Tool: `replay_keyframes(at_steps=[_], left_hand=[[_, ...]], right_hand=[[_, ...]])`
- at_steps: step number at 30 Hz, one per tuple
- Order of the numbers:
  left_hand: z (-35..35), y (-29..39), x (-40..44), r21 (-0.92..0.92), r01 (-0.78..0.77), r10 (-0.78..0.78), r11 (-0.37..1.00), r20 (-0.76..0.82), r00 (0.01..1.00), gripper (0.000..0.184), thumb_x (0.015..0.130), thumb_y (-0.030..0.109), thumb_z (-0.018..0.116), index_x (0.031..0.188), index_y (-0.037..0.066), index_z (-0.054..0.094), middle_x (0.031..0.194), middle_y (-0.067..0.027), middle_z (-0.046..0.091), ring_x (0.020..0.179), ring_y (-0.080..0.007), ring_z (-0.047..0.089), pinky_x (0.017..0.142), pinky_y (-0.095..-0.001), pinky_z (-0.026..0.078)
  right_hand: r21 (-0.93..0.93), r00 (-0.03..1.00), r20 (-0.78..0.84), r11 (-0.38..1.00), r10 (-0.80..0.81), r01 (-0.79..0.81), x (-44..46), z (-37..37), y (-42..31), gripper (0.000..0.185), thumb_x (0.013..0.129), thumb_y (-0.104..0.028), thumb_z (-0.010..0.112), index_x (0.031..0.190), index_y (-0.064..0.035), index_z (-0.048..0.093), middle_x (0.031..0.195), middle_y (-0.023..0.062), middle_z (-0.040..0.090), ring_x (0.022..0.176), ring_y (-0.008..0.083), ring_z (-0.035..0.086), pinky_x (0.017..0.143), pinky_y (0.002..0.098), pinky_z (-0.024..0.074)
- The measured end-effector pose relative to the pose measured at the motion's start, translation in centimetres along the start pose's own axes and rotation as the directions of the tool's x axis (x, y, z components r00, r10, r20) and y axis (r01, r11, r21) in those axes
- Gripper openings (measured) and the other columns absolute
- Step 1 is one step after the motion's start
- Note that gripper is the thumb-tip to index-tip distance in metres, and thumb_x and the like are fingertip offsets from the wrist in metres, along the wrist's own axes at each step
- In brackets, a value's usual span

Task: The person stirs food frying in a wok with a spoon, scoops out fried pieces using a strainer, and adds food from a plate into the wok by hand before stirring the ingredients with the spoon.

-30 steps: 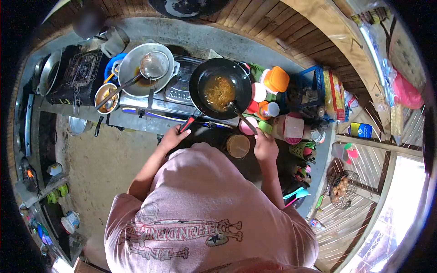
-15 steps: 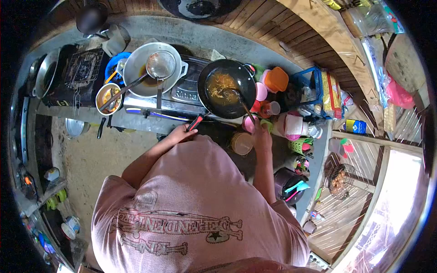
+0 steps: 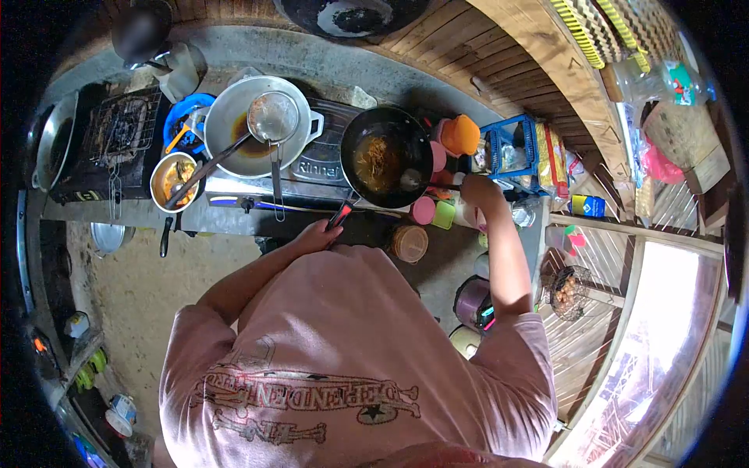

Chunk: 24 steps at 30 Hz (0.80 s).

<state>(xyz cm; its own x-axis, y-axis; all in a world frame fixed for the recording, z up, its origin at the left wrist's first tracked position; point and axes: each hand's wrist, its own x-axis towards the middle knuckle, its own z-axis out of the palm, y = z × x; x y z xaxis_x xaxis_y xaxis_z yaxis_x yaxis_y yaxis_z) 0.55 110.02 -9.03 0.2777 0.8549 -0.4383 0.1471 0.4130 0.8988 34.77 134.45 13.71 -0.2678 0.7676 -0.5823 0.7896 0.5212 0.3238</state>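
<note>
Black and wide, the wok (image 3: 413, 147) sits on the stove (image 3: 316, 189) before us, lying from the left hand (image 3: 317, 236) toward the back edge of the bench (image 3: 218, 222), its slanting handle (image 3: 341, 214) clasped in that hand. The right hand (image 3: 480, 192), well apart, grips a utensil (image 3: 412, 180) pointing leftward into the wok.

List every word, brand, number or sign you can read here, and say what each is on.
"Rinnai": on the silver stove.
Shirt: large upside-down lettering, too distorted to read surely.
Black stove at far left: yellow mark, too small to read.
Blue-and-yellow pack: print too small.
Yellow packet: print too blurred.
No readable numbers.
</note>
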Motion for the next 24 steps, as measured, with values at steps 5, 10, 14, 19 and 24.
replay_keyframes(at_steps=[5,10,14,19,24], left_hand=[[0.2,-0.7,0.2,-0.065,-0.007,0.009,0.998,0.034,0.999,0.043,0.095,0.046,0.062,0.083,0.004,0.058,0.067,-0.0073,0.059,0.064,-0.0188,0.059,0.058,-0.0390,0.046],[0.2,-3.1,1.8,-0.078,-0.046,0.052,0.996,0.068,0.996,0.041,0.095,0.045,0.064,0.085,0.006,0.060,0.067,-0.0033,0.058,0.064,-0.0137,0.055,0.057,-0.0365,0.045],[-1.5,-0.9,1.4,-0.154,-0.018,0.045,0.988,0.178,0.983,0.039,0.096,0.048,0.062,0.094,0.009,0.063,0.075,0.0012,0.057,0.070,-0.0110,0.052,0.062,-0.0346,0.044],[-1.8,-2.3,2.1,-0.352,0.247,-0.110,0.903,0.364,0.925,0.039,0.097,0.051,0.061,0.102,0.012,0.066,0.085,0.0045,0.058,0.075,-0.0089,0.052,0.066,-0.0291,0.042],[-2.0,-0.8,1.2,-0.539,0.289,-0.058,0.791,0.404,0.913,0.026,0.100,0.040,0.059,0.097,0.014,0.062,0.074,0.0052,0.054,0.065,-0.0067,0.050,0.058,-0.0235,0.038]], right_hand=[[0.093,0.963,-0.154,0.967,-0.220,0.235,5.1,13.6,2.5,0.026,0.082,-0.018,0.060,0.103,-0.0054,0.071,0.093,0.0183,0.072,0.089,0.0381,0.068,0.078,0.0481,0.0543],[0.719,0.872,0.369,0.495,0.321,-0.487,2.3,10.9,-8.8,0.028,0.086,-0.019,0.059,0.111,-0.0079,0.068,0.097,0.0157,0.072,0.089,0.0359,0.069,0.077,0.0471,0.0548],[0.282,0.868,-0.496,0.946,0.004,0.157,1.6,16.2,-11.0,0.023,0.093,-0.026,0.057,0.105,-0.0109,0.068,0.095,0.0191,0.071,0.087,0.0388,0.069,0.074,0.0493,0.0551],[0.496,0.878,-0.199,0.817,0.436,-0.293,-6.9,5.6,-14.9,0.022,0.095,-0.025,0.052,0.105,-0.0104,0.067,0.094,0.0226,0.070,0.086,0.0421,0.068,0.072,0.0535,0.0545],[0.423,0.830,-0.184,0.805,0.526,-0.417,-10.3,1.6,-14.8,0.023,0.094,-0.022,0.053,0.110,-0.0096,0.064,0.093,0.0209,0.071,0.086,0.0407,0.069,0.073,0.0535,0.0547]])
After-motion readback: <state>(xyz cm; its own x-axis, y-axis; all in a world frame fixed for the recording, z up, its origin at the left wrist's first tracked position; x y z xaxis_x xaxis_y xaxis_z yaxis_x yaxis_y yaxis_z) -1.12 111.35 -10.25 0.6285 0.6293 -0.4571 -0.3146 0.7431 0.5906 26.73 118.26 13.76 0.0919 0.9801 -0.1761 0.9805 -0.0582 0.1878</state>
